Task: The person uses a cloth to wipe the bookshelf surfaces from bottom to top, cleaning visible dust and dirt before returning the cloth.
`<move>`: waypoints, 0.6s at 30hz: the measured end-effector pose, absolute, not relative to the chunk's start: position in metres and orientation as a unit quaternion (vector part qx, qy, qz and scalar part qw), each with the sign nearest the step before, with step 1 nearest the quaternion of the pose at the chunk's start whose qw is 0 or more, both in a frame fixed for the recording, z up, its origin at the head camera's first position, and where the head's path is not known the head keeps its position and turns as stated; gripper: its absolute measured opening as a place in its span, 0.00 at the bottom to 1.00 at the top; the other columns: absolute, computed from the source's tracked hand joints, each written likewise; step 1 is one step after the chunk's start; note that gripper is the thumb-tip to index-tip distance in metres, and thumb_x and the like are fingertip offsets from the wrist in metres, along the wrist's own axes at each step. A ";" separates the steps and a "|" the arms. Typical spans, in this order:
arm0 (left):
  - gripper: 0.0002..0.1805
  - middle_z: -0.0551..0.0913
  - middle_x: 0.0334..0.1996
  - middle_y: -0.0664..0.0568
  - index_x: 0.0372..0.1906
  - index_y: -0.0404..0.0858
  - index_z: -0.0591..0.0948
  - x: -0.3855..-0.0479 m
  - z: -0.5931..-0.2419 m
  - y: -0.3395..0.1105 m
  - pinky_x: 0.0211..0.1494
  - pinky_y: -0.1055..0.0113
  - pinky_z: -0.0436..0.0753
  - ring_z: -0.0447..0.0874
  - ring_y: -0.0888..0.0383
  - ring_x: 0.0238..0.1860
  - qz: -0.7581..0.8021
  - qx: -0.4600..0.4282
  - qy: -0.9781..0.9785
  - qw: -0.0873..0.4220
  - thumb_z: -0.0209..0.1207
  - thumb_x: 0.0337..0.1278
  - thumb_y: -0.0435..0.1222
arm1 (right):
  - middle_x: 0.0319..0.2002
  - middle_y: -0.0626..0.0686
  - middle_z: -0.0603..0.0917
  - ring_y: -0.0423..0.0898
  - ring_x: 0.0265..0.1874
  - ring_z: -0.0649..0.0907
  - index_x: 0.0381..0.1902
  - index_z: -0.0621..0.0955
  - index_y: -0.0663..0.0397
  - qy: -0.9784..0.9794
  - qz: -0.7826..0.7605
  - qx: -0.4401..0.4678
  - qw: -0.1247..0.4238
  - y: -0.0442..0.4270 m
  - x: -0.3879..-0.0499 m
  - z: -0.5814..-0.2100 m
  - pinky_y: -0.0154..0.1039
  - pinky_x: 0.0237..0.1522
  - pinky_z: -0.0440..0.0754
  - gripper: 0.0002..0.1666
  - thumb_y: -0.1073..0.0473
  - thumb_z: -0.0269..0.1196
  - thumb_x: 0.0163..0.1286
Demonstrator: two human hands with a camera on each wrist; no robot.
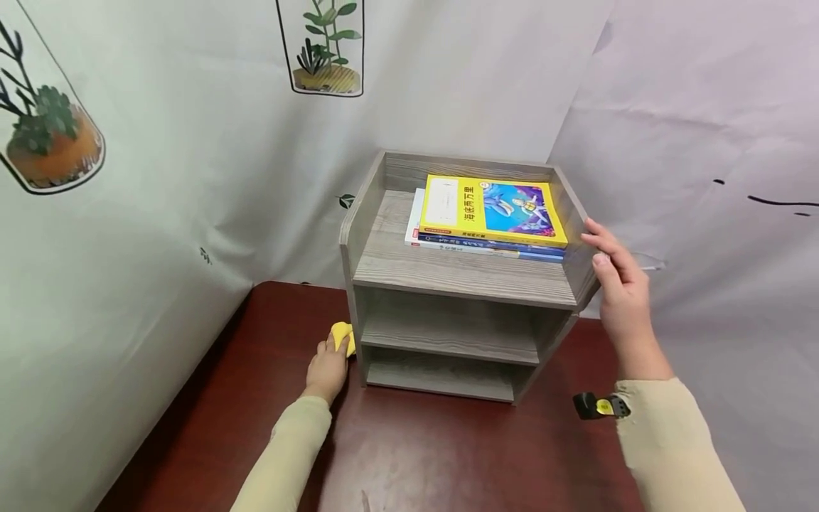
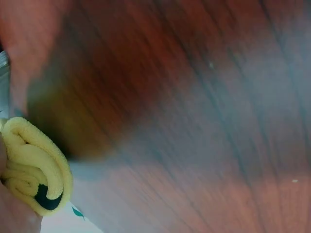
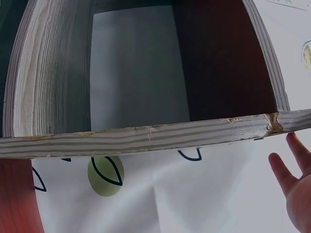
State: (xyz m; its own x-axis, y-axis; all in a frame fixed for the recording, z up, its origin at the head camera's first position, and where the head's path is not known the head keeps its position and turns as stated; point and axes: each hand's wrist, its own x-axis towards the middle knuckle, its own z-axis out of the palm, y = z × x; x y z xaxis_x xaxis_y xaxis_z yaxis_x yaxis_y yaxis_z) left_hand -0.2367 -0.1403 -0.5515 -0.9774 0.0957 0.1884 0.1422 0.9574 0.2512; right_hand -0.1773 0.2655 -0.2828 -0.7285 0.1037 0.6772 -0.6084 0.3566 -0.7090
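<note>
A grey wood-grain desktop shelf (image 1: 457, 281) stands on the dark red table, with a small stack of books on its top board, the uppermost a yellow book (image 1: 493, 210). By the shelf's left side, low at the table, my left hand (image 1: 326, 371) grips a yellow towel (image 1: 342, 337). In the left wrist view the towel (image 2: 36, 165) appears rolled or folded, with a dark patch at its end. My right hand (image 1: 623, 291) rests its fingers against the shelf's right side panel. The right wrist view shows the fingers (image 3: 282, 174) fairly straight near the panel's edge.
The reddish-brown table (image 1: 397, 455) extends in front of the shelf. Light fabric walls (image 1: 211, 142) with printed plants surround it on the left, back and right. A black strap (image 1: 601, 406) with a yellow mark sits at the right wrist. Two lower boards (image 1: 448, 333) span the shelf.
</note>
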 end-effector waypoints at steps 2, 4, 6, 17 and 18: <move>0.25 0.64 0.61 0.30 0.61 0.38 0.72 -0.234 -0.549 -0.143 0.43 0.48 0.75 0.66 0.38 0.54 -0.150 -0.053 -0.984 0.083 0.56 0.56 0.32 | 0.62 0.53 0.71 0.48 0.66 0.63 0.55 0.75 0.67 -0.757 0.539 0.165 0.330 0.261 -0.174 -0.279 0.37 0.65 0.57 0.18 0.68 0.47 0.70; 0.26 0.64 0.62 0.31 0.62 0.38 0.72 -0.230 -0.544 -0.145 0.45 0.47 0.75 0.65 0.39 0.56 -0.166 -0.045 -0.982 0.079 0.57 0.56 0.32 | 0.62 0.54 0.71 0.48 0.65 0.63 0.54 0.75 0.68 -0.755 0.540 0.167 0.333 0.256 -0.170 -0.276 0.36 0.65 0.57 0.18 0.68 0.47 0.70; 0.26 0.63 0.63 0.33 0.63 0.39 0.71 -0.225 -0.540 -0.147 0.47 0.47 0.74 0.64 0.40 0.57 -0.180 -0.040 -0.980 0.078 0.57 0.56 0.32 | 0.62 0.54 0.71 0.47 0.65 0.63 0.54 0.75 0.68 -0.751 0.544 0.169 0.335 0.254 -0.169 -0.275 0.36 0.64 0.58 0.18 0.68 0.47 0.70; 0.25 0.62 0.65 0.38 0.65 0.41 0.68 -0.193 -0.501 -0.152 0.49 0.45 0.72 0.65 0.42 0.55 -0.300 0.008 -0.949 0.094 0.51 0.62 0.34 | 0.61 0.55 0.72 0.48 0.65 0.63 0.54 0.75 0.68 -0.742 0.558 0.169 0.332 0.252 -0.166 -0.273 0.36 0.65 0.57 0.18 0.67 0.46 0.70; 0.25 0.63 0.65 0.38 0.65 0.42 0.69 -0.190 -0.496 -0.153 0.49 0.45 0.72 0.65 0.42 0.54 -0.316 0.010 -0.943 0.107 0.51 0.61 0.34 | 0.61 0.55 0.72 0.48 0.65 0.63 0.53 0.75 0.69 -0.738 0.560 0.170 0.334 0.251 -0.165 -0.274 0.36 0.65 0.57 0.18 0.67 0.46 0.70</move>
